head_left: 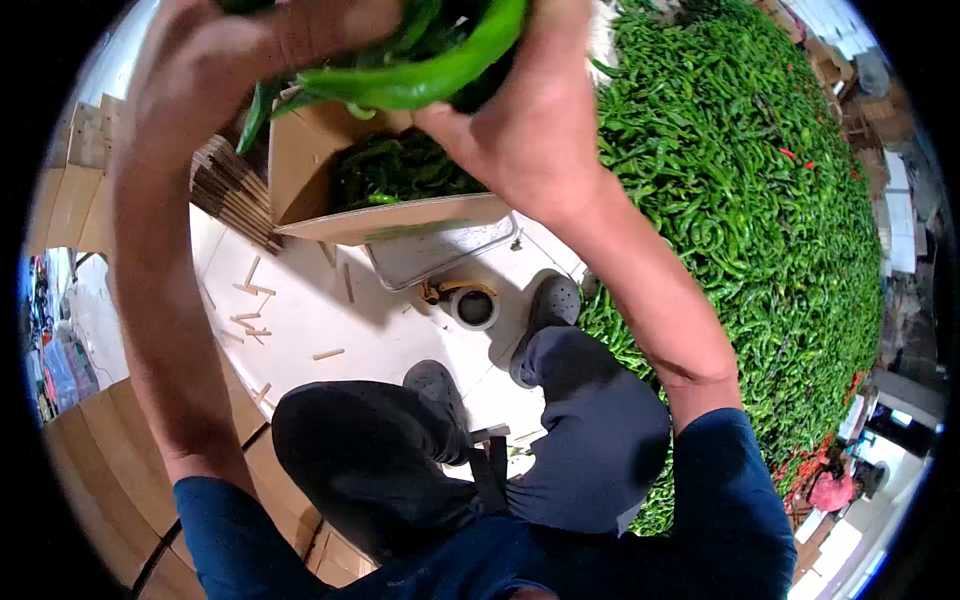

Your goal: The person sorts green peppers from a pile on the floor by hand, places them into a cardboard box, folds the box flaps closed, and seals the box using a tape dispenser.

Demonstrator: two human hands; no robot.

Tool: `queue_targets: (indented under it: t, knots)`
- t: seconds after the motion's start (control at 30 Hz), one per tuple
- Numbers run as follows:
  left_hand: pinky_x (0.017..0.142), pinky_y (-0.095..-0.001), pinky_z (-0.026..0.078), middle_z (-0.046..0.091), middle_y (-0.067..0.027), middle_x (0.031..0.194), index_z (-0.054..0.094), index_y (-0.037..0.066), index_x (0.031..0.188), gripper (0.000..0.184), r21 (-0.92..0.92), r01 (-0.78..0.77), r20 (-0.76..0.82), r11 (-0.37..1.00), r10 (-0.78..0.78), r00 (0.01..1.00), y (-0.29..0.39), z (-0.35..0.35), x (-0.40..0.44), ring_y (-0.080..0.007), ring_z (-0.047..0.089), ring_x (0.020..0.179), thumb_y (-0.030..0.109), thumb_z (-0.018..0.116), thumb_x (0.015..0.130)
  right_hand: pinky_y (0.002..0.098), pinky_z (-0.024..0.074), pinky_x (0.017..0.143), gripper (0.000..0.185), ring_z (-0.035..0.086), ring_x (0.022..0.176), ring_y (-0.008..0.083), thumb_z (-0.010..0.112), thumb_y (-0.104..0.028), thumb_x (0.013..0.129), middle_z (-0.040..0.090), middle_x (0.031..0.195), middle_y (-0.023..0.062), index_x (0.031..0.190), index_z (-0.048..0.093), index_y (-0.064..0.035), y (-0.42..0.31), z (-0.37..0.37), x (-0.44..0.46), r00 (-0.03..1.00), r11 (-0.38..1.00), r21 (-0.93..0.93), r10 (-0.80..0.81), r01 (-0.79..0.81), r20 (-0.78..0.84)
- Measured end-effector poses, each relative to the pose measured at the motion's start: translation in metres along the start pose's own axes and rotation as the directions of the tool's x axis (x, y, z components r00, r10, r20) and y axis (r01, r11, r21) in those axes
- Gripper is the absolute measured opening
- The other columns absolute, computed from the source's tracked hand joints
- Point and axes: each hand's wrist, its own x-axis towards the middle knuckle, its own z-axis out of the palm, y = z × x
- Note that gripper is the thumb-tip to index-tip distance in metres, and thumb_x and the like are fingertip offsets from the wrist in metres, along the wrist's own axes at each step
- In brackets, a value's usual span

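A bunch of long green chili peppers point(420, 85) is held high, close to the camera, between my two hands. My left hand point(325, 35) curls over the bunch from the left, partly cut off by the top edge. From the right, my right hand point(535, 140) grips the same bunch, its thumb pointing inward below the peppers. Some fingers of both hands are hidden by the peppers and the frame edge. Below the hands stands an open cardboard box point(400, 221) with green peppers inside. The box is on a shallow metal tray point(440, 255).
A large heap of green peppers point(740, 200), with a few red ones, fills the right side. On the floor are a tape roll point(474, 307), a yellowish tool beside it point(432, 291) and scattered brown strips point(328, 354). Stacked flat cardboard point(235, 190) leans left of the box.
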Motion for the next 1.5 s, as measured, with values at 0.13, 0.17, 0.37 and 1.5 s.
queue_targets:
  t: [0.13, 0.17, 0.37, 1.5]
  knots:
    - [0.104, -0.0419, 0.051, 0.062, -0.011, 0.132, 0.053, 0.011, 0.147, 0.084, 0.726, 0.04, -0.044, 0.686, -0.012, 0.999, -0.088, -0.042, -0.071, -0.0244, 0.06, 0.121, 0.022, 0.09, 0.073, 0.0496, 0.0564, 0.091, 0.102, 0.059, 0.118, 0.0497, 0.085, -0.034, 0.077, 0.037, 0.154, 0.0293, 0.154, 0.028, -0.0005, -0.023, -0.013, -0.033, 0.628, 0.888, -0.229, 0.446, -0.398, 0.638]
    - [0.123, -0.0472, 0.032, 0.051, -0.0126, 0.153, 0.05, 0.013, 0.15, 0.086, 0.771, 0.123, 0.027, 0.624, -0.226, 0.974, -0.096, -0.039, -0.077, -0.0301, 0.042, 0.146, 0.015, 0.084, 0.072, 0.0482, 0.0564, 0.091, 0.093, 0.061, 0.116, 0.0472, 0.082, -0.038, 0.08, 0.042, 0.152, 0.0273, 0.151, 0.035, -0.0009, -0.019, -0.022, -0.038, 0.425, 0.875, -0.377, 0.478, -0.302, 0.769]
    - [0.099, -0.0419, 0.052, 0.064, -0.0269, 0.132, 0.072, 0.001, 0.116, 0.041, 0.835, 0.285, 0.028, 0.47, -0.555, 0.831, -0.141, -0.037, -0.104, -0.0392, 0.066, 0.118, 0.016, 0.079, 0.079, 0.0271, 0.0596, 0.079, 0.035, 0.072, 0.098, 0.0153, 0.077, -0.005, 0.089, 0.075, 0.113, 0.009, 0.124, 0.071, -0.0072, 0.023, -0.091, -0.056, 0.784, 0.857, -0.191, 0.515, -0.478, 0.346]
    - [0.084, -0.0502, 0.053, 0.068, -0.0179, 0.111, 0.062, 0.004, 0.127, 0.068, 0.79, 0.333, 0.294, 0.514, -0.796, 0.53, -0.082, 0.111, -0.109, -0.0384, 0.066, 0.101, 0.023, 0.084, 0.066, 0.0443, 0.0576, 0.067, 0.026, 0.071, 0.077, 0.0338, 0.074, -0.025, 0.088, 0.067, 0.093, 0.0135, 0.107, 0.067, -0.0081, 0.052, -0.256, -0.414, 0.261, 0.258, -0.922, 0.948, -0.289, 0.183]
